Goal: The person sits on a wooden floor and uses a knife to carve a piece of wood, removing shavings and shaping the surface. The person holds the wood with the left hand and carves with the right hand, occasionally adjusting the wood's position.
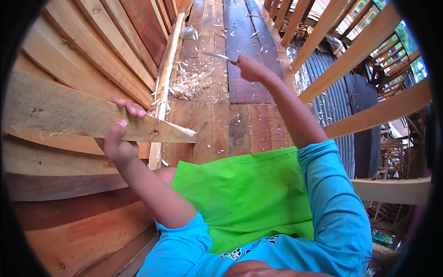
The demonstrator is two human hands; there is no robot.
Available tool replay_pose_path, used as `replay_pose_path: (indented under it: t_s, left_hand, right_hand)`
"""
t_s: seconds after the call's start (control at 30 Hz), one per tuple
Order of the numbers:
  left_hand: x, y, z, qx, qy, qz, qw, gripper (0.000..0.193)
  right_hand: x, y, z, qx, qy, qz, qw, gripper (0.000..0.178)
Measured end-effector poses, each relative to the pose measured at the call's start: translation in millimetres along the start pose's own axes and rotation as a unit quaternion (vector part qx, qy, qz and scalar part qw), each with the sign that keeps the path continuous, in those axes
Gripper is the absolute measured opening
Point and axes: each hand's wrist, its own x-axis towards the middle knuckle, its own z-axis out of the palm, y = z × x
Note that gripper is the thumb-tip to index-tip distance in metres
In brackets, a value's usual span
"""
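My left hand [122, 129] is wrapped round a pale, rough wooden plank [69, 108], thumb on the near face and fingers over the top edge. The plank comes in from the left and ends over the floorboards in a whitish, splintered, slanting cut. Ahead and to the right, my right hand [251, 69] is closed round the handle of a knife [217, 56]. Its blade points left above the floor, apart from the plank. Curled wood shavings [189, 83] lie heaped on the floor beyond the plank's end.
A wall of upright boards [92, 51] runs along the left, with a pale beam [168, 69] at its foot. Wooden railing slats [350, 51] line the right, with corrugated metal [323, 87] beyond. A clear cup-like object [187, 33] sits by the beam. Bright green cloth [244, 194] covers my lap.
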Motion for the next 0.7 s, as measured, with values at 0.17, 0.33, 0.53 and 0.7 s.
replay_pose_path:
  t_s: [0.17,0.33,0.53,0.7]
  left_hand:
    - [1,-1,23,0.035,0.045,0.04,0.998,0.039]
    - [5,0,35,0.045,0.059,0.051,0.996,0.038]
    - [2,2,34,0.052,0.068,0.055,0.995,0.038]
    - [3,1,36,0.04,0.071,0.047,0.996,0.039]
  right_hand:
    - [-46,-34,58,0.149,0.034,0.149,0.977,0.036]
    - [-82,-61,160,0.238,0.121,0.176,0.947,0.038]
    - [-108,-76,199,0.279,0.16,0.18,0.93,0.049]
    - [-106,-79,212,0.247,0.197,0.172,0.933,0.046]
